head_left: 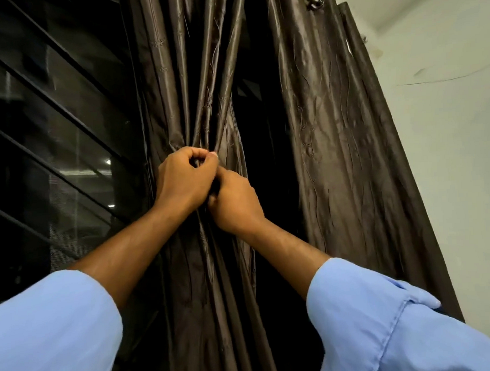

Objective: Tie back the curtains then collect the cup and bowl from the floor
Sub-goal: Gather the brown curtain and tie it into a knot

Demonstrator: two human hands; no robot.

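Showing the head view, both hands meet at the pinched waist of the gathered curtain (208, 109): left hand (182, 176) clenched on folds, right hand (234, 202) gripping just below. Cinching tightly before knotting would likely keep the bundle gathered. Cup and bowl lie outside the view.

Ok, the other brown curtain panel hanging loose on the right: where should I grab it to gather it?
Grip the loose curtain panel at about the height where both hands, left hand and right hand, pinch the gathered curtain. Come from its inner left edge; the long vertical folds there bunch easily.
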